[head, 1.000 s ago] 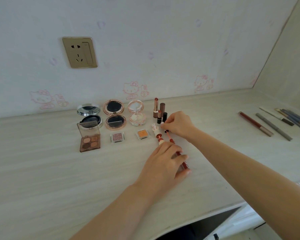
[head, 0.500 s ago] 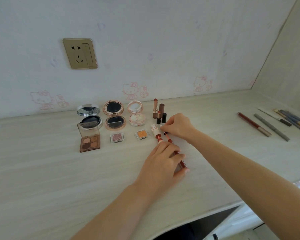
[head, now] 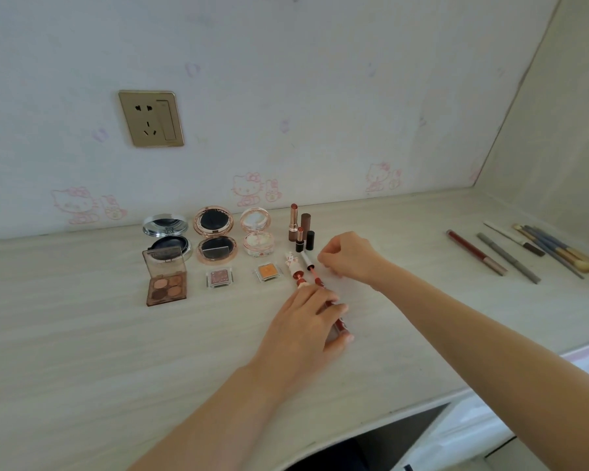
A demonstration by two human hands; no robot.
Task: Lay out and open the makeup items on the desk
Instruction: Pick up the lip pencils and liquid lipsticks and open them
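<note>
Now | left hand (head: 306,321) fingers curled, holding red lip gloss tube (head: 339,326) against tabletop (head: 82,334) | right hand (head: 349,254) loosely curled, empty, beside wand (head: 309,263) | compacts (head: 215,237) lie open, pans showing

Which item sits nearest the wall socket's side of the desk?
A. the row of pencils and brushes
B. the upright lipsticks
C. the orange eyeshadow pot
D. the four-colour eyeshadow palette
D: the palette lies farthest left, below the socket, while the orange pot, lipsticks and pencils lie further right.
</note>
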